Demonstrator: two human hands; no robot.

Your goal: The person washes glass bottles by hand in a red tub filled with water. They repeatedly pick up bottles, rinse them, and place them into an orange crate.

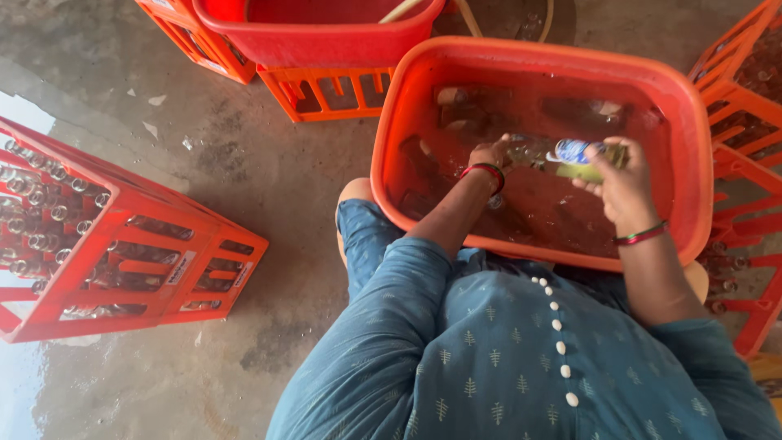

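Note:
A clear glass bottle with a blue and white label lies sideways just above the water in a red plastic tub. My left hand grips its neck end, and my right hand holds its base end. Red and green bangles circle both wrists. More bottles lie sunk in the murky water at the tub's far side.
Orange crates full of glass bottles stand stacked at the left on the wet concrete floor. A second red tub sits on an orange crate ahead. More orange crates line the right side.

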